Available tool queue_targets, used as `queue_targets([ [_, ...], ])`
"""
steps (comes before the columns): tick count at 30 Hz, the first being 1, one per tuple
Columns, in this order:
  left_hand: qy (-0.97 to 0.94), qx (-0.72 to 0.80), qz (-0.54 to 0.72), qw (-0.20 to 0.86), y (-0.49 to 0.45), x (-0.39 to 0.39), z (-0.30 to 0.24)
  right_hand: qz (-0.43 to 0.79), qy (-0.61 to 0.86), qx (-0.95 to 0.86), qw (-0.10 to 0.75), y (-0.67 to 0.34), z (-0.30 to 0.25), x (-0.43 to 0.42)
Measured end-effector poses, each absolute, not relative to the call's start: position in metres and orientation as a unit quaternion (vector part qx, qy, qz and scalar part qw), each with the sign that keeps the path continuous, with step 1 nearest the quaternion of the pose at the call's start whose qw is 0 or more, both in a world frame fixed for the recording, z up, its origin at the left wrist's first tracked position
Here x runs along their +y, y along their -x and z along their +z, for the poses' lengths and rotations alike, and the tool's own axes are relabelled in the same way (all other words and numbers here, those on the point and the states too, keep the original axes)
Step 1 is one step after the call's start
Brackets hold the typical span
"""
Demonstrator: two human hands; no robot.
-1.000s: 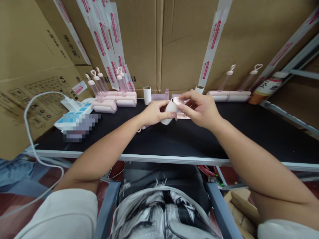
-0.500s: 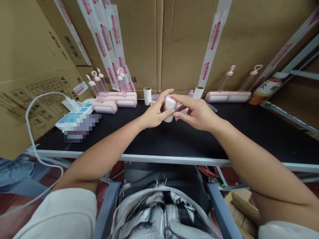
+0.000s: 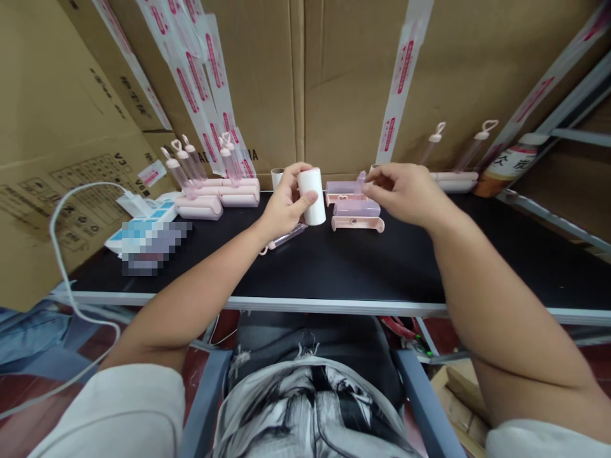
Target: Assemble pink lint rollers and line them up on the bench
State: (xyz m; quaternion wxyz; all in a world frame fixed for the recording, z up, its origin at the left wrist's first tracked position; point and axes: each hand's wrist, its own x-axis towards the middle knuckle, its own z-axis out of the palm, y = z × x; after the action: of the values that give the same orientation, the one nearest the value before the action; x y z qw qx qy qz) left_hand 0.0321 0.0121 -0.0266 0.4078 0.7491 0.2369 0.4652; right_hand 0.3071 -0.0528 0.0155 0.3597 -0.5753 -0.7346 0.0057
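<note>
My left hand [image 3: 286, 202] is wrapped round a white paper roll [image 3: 311, 196], holding it tilted above the black table. Under that hand lies a clear purple stick with a loop end [image 3: 286, 238]. My right hand [image 3: 405, 191] has its fingertips pinched at a small translucent purple piece [image 3: 361, 182], which stands among the case parts. Beside it lie a purple cover [image 3: 357, 208] and an open pink case half [image 3: 358, 223], with another purple cover [image 3: 338, 187] behind. A second white roll [image 3: 277, 178] stands behind my left hand, partly hidden.
Pink cases with clear heart-looped sticks [image 3: 238, 192] stand at the left, beside a white power strip [image 3: 162, 207] with a cable. Another pink case [image 3: 456, 182] and a labelled bottle [image 3: 513, 166] are at the right. Cardboard [image 3: 353, 83] walls the back of the table.
My hands have moved apart. The left has lifted the white roll and tilted it. The right has let go of the roll and moved right to the small purple piece.
</note>
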Motion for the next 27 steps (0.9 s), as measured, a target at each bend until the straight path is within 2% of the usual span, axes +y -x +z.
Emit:
queue_targets([
  [3, -0.727, 0.261, 0.468, 0.429, -0.028, 0.013, -0.022, 0.05, 0.644, -0.749, 0.149, -0.33, 0.02, -0.045],
  [5, -0.72, 0.266, 0.468, 0.439, -0.028, 0.012, -0.021, 0.087, 0.646, -0.757, 0.045, -0.339, 0.018, -0.041],
  [8, -0.717, 0.265, 0.463, 0.448, -0.029, 0.011, -0.021, 0.127, 0.637, -0.76, -0.023, -0.342, 0.014, -0.036],
  [12, -0.72, 0.259, 0.456, 0.455, -0.029, 0.012, -0.021, 0.154, 0.623, -0.764, -0.061, -0.334, 0.011, -0.035],
  [16, -0.722, 0.252, 0.454, 0.458, -0.029, 0.013, -0.02, 0.143, 0.591, -0.793, -0.04, -0.32, 0.012, -0.041],
  [23, -0.728, 0.234, 0.416, 0.491, -0.029, 0.013, -0.022, 0.176, 0.488, -0.844, 0.137, -0.302, 0.014, -0.054],
  [27, -0.712, 0.253, 0.371, 0.54, -0.028, 0.012, -0.024, 0.17, 0.472, -0.843, 0.194, -0.301, 0.013, -0.055],
])
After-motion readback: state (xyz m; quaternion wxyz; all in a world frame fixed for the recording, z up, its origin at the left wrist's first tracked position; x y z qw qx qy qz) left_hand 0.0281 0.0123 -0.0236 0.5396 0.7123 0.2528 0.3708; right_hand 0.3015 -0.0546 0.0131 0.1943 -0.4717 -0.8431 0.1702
